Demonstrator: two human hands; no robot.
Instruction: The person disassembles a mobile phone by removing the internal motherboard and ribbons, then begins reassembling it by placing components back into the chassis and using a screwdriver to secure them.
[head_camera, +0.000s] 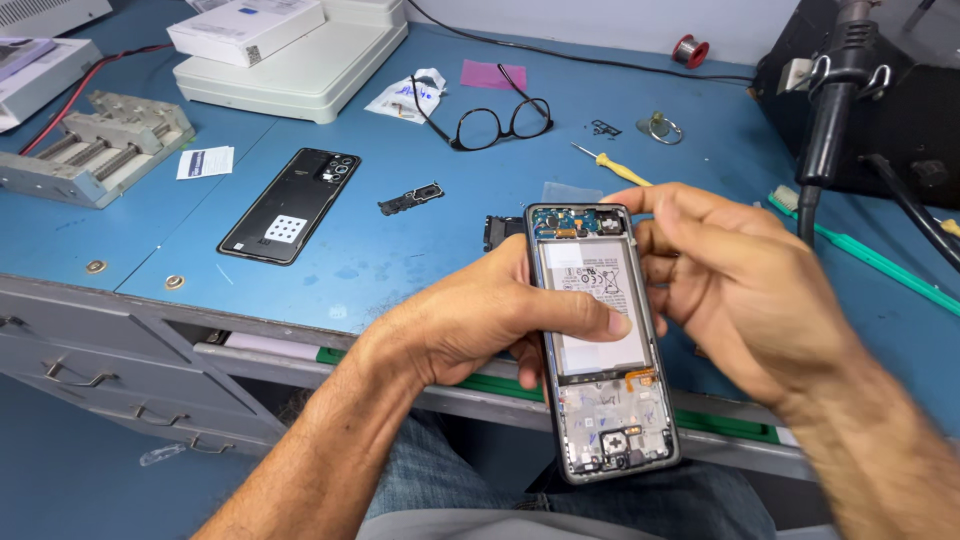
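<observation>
Opened and held nearest the camera, the smartphone (603, 340) stood back-side up above the person's lap, its pale battery and small circuit boards exposed, just in front of the blue workbench (400, 250). That bench was the largest thing in view; on it lay a white flat machine (290, 65) at the far edge, a grey metal clamp (95, 145) to the left, and the phone's black back cover (290, 205) lying flat, well apart from the handset. The left hand (480, 320) gripped the phone from the side, thumb pressed across the battery, remaining fingers curled behind the frame. The right hand (735, 275) reached to the upper right corner, fingertips drawn together at the top edge; whether they pinched a part could not be told. Black-framed glasses (500, 120) sat folded open farther back, and a yellow-handled screwdriver (612, 164) lay near the phone's top. A small black bracket (410, 199) rested between cover and handset. Judged from the grip, the work called for a steady left hand and light pressure clear of the battery's soft face
</observation>
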